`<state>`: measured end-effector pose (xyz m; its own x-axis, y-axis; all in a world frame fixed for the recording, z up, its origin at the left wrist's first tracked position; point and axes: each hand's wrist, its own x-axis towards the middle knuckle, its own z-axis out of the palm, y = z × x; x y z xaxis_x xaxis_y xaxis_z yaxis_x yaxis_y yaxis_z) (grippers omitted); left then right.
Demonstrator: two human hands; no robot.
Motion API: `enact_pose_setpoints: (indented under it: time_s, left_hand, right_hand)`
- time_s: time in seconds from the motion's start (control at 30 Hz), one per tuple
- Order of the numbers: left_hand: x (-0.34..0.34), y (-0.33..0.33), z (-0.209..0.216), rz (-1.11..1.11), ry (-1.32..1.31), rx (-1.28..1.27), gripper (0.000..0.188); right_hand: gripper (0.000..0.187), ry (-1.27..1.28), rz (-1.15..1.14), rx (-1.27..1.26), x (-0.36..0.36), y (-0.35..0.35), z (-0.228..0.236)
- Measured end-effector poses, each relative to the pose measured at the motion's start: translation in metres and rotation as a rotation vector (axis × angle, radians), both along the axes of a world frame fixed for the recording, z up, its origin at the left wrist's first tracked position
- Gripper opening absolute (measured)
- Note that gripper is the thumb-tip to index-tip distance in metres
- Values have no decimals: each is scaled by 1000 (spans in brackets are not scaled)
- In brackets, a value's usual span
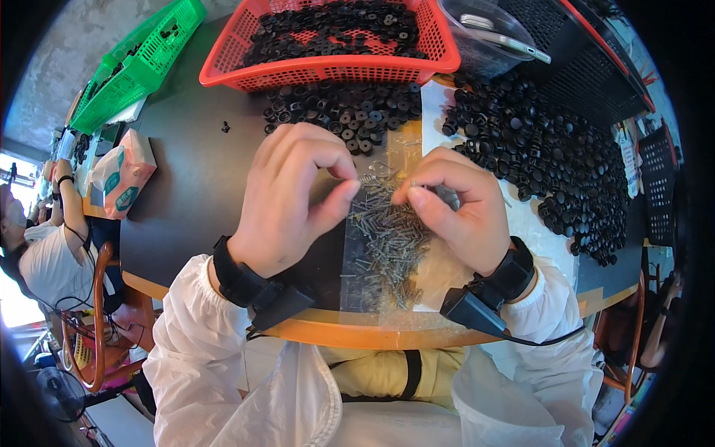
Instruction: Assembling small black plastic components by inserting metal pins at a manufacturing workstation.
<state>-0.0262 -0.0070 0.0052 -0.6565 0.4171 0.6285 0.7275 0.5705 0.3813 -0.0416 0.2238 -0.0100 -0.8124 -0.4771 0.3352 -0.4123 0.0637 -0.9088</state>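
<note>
A loose pile of small silver metal springs (391, 238) lies on a clear sheet in front of me. At its left edge my left hand (294, 190) is closed, thumb and forefinger pinched together. Across the pile my right hand (469, 205) also pinches thumb against forefinger, low over the springs. Whatever is between the fingertips of either hand is too small or hidden to make out. Just beyond the hands lie black ring-shaped parts (361, 123) with centre holes. Right of them spreads a large heap of round black caps (551, 156) on white paper.
A red basket (328, 71) of flat black parts stands at the back, beside a clear tub (484, 52) with a phone on it. Black crates (596, 67) rise at right. Left are a tissue pack (126, 175), a green basket (134, 86) and a seated person (63, 257).
</note>
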Motion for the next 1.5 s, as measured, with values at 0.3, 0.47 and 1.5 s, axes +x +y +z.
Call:
enact_pose_setpoints:
  time_s: [0.3,0.47,1.5]
  left_hand:
    - [1,3,-9,-108,-208,213,20]
    - [6,7,-13,-156,-409,442,24]
    - [9,12,-7,-88,-222,329,23]
  right_hand:
    - [23,262,-145,248,0,-6,4]
    - [32,134,-111,222,-1,-1,1]
    - [24,-55,-42,-1,3,-4,3]
